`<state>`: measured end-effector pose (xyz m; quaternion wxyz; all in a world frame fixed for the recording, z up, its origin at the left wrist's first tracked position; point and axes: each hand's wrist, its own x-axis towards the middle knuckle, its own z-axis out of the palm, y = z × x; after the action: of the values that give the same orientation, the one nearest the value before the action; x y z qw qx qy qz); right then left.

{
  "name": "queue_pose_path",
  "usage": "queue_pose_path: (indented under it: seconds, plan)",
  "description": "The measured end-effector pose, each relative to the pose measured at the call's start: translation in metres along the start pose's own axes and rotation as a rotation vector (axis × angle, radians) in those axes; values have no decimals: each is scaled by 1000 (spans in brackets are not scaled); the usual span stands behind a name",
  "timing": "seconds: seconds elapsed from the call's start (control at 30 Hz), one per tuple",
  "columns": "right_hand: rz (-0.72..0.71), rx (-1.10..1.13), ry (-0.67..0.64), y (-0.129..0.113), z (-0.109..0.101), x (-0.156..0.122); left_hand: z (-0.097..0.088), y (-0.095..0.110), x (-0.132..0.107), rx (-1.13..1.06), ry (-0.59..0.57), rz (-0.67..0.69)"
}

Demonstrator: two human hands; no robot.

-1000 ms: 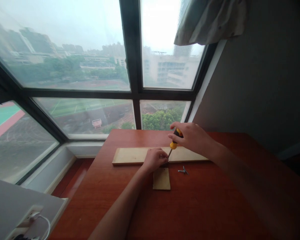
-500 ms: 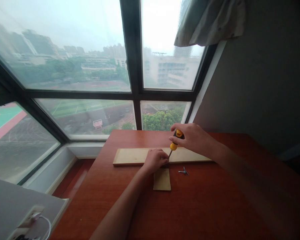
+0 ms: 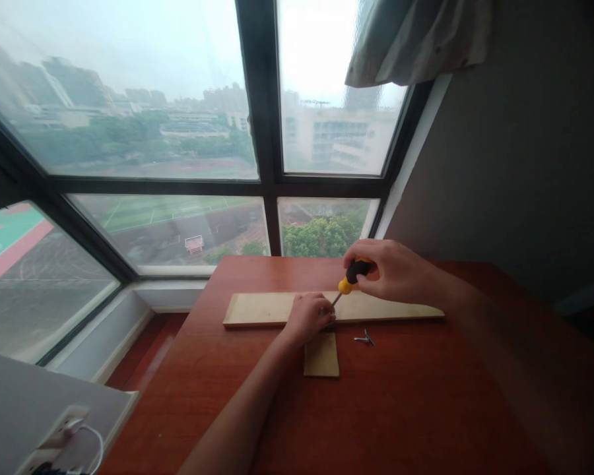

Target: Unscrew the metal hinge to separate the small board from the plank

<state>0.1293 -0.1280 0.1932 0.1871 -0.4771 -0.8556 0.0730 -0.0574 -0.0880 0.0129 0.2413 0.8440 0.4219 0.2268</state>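
Note:
My right hand [image 3: 393, 269] is wrapped round the handle of a yellow and black screwdriver [image 3: 359, 269]. Its shaft slants down and left, so that the tip ends at the fingertips of my left hand [image 3: 307, 315]. Those fingers are pinched together over the front edge of a long pale wooden board [image 3: 262, 309]; what they grip is hidden or too small to name. A short wooden piece [image 3: 321, 356] lies just in front of the board, below my left hand. To its right is a little group of silver screws [image 3: 365, 338].
The reddish-brown wooden table [image 3: 400, 402] carries everything and reaches up to the large window with its dark frame [image 3: 272, 188]. A grey curtain [image 3: 416, 46] hangs at upper right. At lower left a white plug [image 3: 73, 427] sits in a wall socket.
My right hand has shifted slightly right and turned the screwdriver's handle, which now leans further right. The left hand, boards and screws stay in place.

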Motion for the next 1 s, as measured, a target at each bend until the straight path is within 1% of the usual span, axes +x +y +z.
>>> queue_pose_path:
  seconds: [0.07, 0.2, 0.37, 0.57, 0.83, 1.0]
  plan:
    - [-4, 39, 9, -1, -5, 0, 0, 1, 0, -2, 3, 0]
    - [83, 32, 80, 1, -11, -3, 0, -1, 0, -49, 2, 18]
    - [183, 13, 144, 9, -9, -10, 3, -6, -1, -118, 13, 9]
    - [285, 32, 165, 20, -4, -20, 6, -9, -3, -191, 36, -53]
    - [342, 60, 189, 35, 10, -33, 2, -12, -3, -18, 159, 20]
    - [336, 50, 257, 39, 18, -34, 2, -14, -3, -39, 152, 12]
